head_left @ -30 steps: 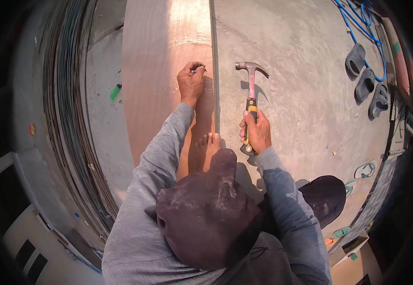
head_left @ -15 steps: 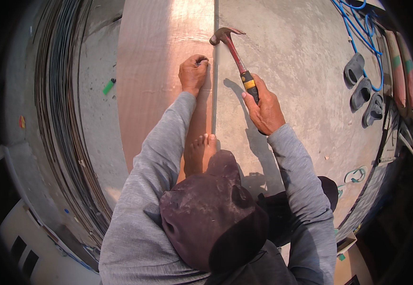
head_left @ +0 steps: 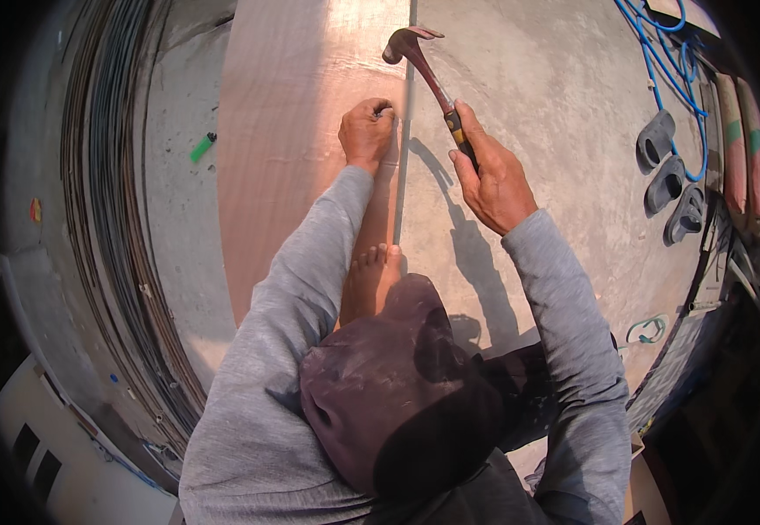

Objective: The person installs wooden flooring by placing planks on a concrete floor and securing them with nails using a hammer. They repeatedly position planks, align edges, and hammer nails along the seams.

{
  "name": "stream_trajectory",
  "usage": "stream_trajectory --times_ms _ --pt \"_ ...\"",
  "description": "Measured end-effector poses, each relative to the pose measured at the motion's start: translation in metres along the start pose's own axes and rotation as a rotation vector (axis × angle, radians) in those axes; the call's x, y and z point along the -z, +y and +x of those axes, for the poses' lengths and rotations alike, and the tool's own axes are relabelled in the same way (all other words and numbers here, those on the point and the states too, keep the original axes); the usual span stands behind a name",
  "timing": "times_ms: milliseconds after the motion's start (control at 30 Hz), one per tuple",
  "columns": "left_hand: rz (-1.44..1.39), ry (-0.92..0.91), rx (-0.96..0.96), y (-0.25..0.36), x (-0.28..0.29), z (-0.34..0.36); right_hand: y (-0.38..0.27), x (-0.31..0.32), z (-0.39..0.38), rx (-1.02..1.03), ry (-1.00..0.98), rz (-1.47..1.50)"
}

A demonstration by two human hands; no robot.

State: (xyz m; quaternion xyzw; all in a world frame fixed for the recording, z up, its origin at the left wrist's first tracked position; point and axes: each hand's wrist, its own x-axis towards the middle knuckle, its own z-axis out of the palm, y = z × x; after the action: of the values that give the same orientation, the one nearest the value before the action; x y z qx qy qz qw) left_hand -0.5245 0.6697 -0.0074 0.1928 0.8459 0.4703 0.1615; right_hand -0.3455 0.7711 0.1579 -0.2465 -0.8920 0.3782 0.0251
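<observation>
- Presently the right hand (head_left: 495, 178) is tightly gripping the hammer (head_left: 434, 83), its head hovering beyond the left hand (head_left: 367, 136).
- Left hand is pinching something small (head_left: 384, 111), too hidden to identify, over the board (head_left: 284, 131).
- Poor aim would be endangering that hand.

No words, labels, numbers or signs can be read here — none on the hammer (head_left: 433, 85), the reddish-brown board (head_left: 284, 131), the dark grey sandals (head_left: 665, 185) or the small green object (head_left: 201, 149) on the floor (head_left: 564, 105).
</observation>
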Motion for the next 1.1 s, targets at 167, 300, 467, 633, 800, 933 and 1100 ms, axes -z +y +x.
stream_trajectory --times_ms 167,300,467,633,800,933,1100 --pt "0.085 0.007 0.006 0.005 0.002 -0.002 -0.001 0.0 0.002 -0.049 -0.188 -0.156" --pt "0.023 -0.004 0.027 0.006 0.003 -0.005 -0.004 0.002 0.003 0.046 0.037 0.0" --pt "0.074 0.022 0.048 0.009 0.002 -0.003 -0.008 0.007 0.007 -0.077 -0.237 -0.154" --pt "0.048 0.012 0.054 0.013 0.005 -0.009 -0.012 0.009 0.012 -0.074 0.04 0.001" --pt "0.094 0.016 0.139 0.014 0.001 -0.007 -0.008 0.011 0.012 -0.189 -0.301 -0.239" --pt "0.047 0.076 0.011 0.002 0.002 -0.02 -0.006 0.01 0.008 0.018 0.049 -0.086" --pt "0.15 0.131 -0.326 -0.02 0.016 -0.084 -0.012 0.012 0.008 -0.088 -0.257 -0.254"
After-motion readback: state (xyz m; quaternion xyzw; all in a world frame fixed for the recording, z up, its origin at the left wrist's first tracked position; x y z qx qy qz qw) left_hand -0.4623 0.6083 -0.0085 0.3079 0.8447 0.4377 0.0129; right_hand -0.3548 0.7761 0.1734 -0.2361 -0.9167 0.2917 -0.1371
